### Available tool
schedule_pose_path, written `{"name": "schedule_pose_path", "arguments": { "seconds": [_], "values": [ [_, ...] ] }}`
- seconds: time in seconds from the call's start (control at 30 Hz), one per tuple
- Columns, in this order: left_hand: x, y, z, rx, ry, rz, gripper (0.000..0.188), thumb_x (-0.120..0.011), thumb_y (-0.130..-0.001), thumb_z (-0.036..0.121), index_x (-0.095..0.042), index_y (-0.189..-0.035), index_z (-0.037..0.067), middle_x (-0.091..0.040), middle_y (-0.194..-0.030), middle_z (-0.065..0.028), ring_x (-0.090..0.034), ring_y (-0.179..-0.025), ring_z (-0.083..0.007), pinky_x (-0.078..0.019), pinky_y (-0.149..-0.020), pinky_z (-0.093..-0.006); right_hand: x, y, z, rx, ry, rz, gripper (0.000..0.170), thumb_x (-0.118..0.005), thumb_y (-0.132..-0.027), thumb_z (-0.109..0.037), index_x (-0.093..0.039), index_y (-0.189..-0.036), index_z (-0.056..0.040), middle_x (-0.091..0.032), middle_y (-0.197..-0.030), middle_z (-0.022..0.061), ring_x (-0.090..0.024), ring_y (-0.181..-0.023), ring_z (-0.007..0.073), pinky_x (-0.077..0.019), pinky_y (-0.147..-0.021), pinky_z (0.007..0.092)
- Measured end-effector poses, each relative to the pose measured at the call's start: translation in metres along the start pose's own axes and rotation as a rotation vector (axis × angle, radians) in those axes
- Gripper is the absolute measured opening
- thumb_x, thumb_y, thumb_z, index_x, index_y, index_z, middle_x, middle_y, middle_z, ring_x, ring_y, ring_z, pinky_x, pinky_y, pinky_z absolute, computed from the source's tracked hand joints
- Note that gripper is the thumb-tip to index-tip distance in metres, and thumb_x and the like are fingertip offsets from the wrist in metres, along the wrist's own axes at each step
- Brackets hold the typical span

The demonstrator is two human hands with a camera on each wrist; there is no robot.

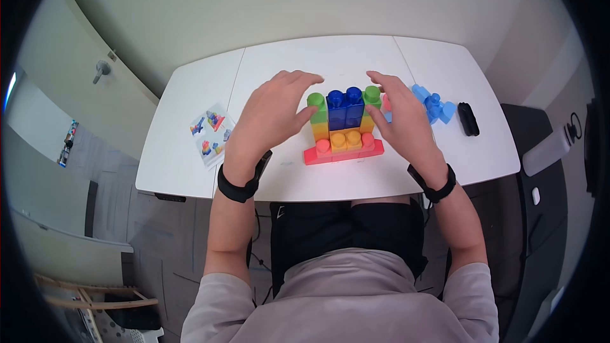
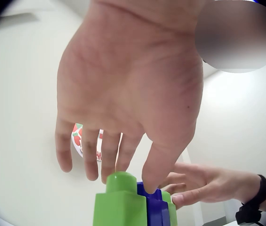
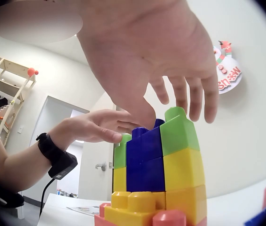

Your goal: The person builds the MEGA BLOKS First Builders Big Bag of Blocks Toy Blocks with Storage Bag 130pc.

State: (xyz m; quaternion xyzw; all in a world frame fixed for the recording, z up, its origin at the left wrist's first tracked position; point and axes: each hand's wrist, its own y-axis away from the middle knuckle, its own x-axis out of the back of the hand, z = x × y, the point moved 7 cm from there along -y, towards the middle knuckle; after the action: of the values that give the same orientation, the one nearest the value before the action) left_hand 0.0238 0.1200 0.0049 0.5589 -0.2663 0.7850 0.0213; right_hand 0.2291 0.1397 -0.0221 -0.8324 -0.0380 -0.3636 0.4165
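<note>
A toy-block structure [image 1: 343, 143] stands upright on the white table, with a red base, orange and yellow blocks above, dark blue blocks [image 3: 144, 157] in the middle and a green block [image 3: 179, 134] on top of each side column. My left hand [image 1: 272, 111] is held at its left side, fingers extended and thumb beside the left green block [image 2: 119, 205]. On the other side, my right hand [image 1: 406, 117] has its fingers spread loosely, with the thumb close to the right green block. Neither hand grips anything.
Light blue blocks [image 1: 435, 105] lie to the right, partly behind my right hand. A black case [image 1: 468, 119] sits near the table's right side. On the left lies a picture sheet [image 1: 211, 133] of block models. A white bottle [image 1: 546, 151] is on the dark surface at right.
</note>
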Motion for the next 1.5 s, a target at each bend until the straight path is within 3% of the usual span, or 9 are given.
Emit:
{"name": "schedule_pose_path", "arguments": {
  "seconds": [0.03,0.23,0.5,0.63,0.7,0.93,1.27,1.43,1.5],
  "values": [
    [-0.001,0.001,-0.005,-0.001,-0.011,0.005,0.035,-0.076,-0.086,0.010,-0.068,-0.120,0.006,-0.074,-0.116,-0.0110,-0.069,-0.107,-0.0270,-0.0556,-0.089,-0.0399,0.000,0.000,0.001,0.001,-0.001,-0.003,0.054,-0.075,-0.086,-0.001,-0.060,-0.137,-0.0081,-0.067,-0.123,0.0153,-0.067,-0.111,0.0348,-0.0571,-0.091,0.0402],
    [-0.010,-0.003,-0.013,0.023,0.068,-0.011,0.027,-0.077,-0.086,0.009,-0.069,-0.112,0.002,-0.076,-0.100,-0.0135,-0.073,-0.092,-0.0304,-0.0572,-0.080,-0.0398,-0.009,0.000,0.007,0.018,-0.057,-0.010,0.038,-0.074,-0.086,0.002,-0.068,-0.123,-0.0056,-0.070,-0.115,0.0151,-0.070,-0.100,0.0359,-0.0578,-0.085,0.0405],
    [-0.008,-0.004,-0.018,0.073,0.003,0.026,0.024,-0.077,-0.087,0.008,-0.070,-0.110,0.002,-0.076,-0.101,-0.0141,-0.073,-0.091,-0.0317,-0.0572,-0.078,-0.0401,-0.023,0.002,0.013,0.103,-0.064,0.132,0.033,-0.074,-0.088,0.000,-0.070,-0.120,-0.0068,-0.072,-0.114,0.0130,-0.071,-0.099,0.0344,-0.0583,-0.082,0.0397],
    [-0.007,-0.003,-0.022,0.103,-0.010,-0.017,0.027,-0.077,-0.087,0.009,-0.072,-0.113,0.005,-0.076,-0.108,-0.0118,-0.073,-0.097,-0.0293,-0.0570,-0.082,-0.0399,-0.006,-0.007,0.015,0.150,-0.012,0.059,0.035,-0.072,-0.093,-0.007,-0.069,-0.127,-0.0085,-0.074,-0.113,0.0129,-0.072,-0.099,0.0318,-0.0594,-0.083,0.0382],
    [-0.006,-0.001,-0.023,0.048,-0.037,0.022,0.029,-0.076,-0.088,0.011,-0.071,-0.117,0.008,-0.076,-0.108,-0.0105,-0.072,-0.096,-0.0289,-0.0575,-0.081,-0.0397,0.015,-0.018,0.041,-0.089,-0.078,0.037,0.037,-0.070,-0.097,-0.014,-0.066,-0.134,-0.0098,-0.075,-0.110,0.0134,-0.073,-0.099,0.0288,-0.0601,-0.084,0.0374],
    [0.018,0.006,-0.017,0.045,0.005,0.111,0.047,-0.077,-0.088,0.014,-0.065,-0.134,0.012,-0.075,-0.115,-0.0085,-0.070,-0.103,-0.0263,-0.0564,-0.091,-0.0399,0.077,-0.011,0.149,-0.327,0.129,-0.059,0.035,-0.070,-0.096,-0.015,-0.067,-0.131,-0.0094,-0.077,-0.106,0.0134,-0.075,-0.093,0.0280,-0.0594,-0.082,0.0382],
    [0.026,0.008,-0.005,-0.058,-0.022,0.122,0.028,-0.076,-0.090,0.012,-0.071,-0.118,0.010,-0.076,-0.108,-0.0077,-0.072,-0.100,-0.0238,-0.0568,-0.087,-0.0369,0.054,0.032,0.260,-0.581,0.358,-0.257,0.033,-0.076,-0.089,-0.016,-0.072,-0.121,-0.0085,-0.077,-0.109,0.0114,-0.074,-0.098,0.0286,-0.0580,-0.088,0.0408],
    [0.026,0.009,-0.008,-0.046,-0.025,0.117,0.029,-0.076,-0.090,0.013,-0.072,-0.119,0.010,-0.076,-0.109,-0.0076,-0.072,-0.100,-0.0237,-0.0570,-0.087,-0.0367,0.052,0.046,0.284,-0.561,0.434,-0.407,0.056,-0.085,-0.075,-0.011,-0.068,-0.129,-0.0090,-0.072,-0.124,0.0160,-0.070,-0.113,0.0330,-0.0569,-0.095,0.0428],
    [0.025,0.009,-0.008,-0.050,-0.023,0.115,0.029,-0.076,-0.090,0.013,-0.072,-0.119,0.010,-0.076,-0.109,-0.0075,-0.072,-0.101,-0.0237,-0.0570,-0.087,-0.0367,0.049,0.055,0.282,-0.749,0.436,-0.571,0.074,-0.089,-0.068,-0.010,-0.062,-0.137,-0.0109,-0.066,-0.136,0.0161,-0.063,-0.126,0.0344,-0.0514,-0.106,0.0414]
  ]
}}
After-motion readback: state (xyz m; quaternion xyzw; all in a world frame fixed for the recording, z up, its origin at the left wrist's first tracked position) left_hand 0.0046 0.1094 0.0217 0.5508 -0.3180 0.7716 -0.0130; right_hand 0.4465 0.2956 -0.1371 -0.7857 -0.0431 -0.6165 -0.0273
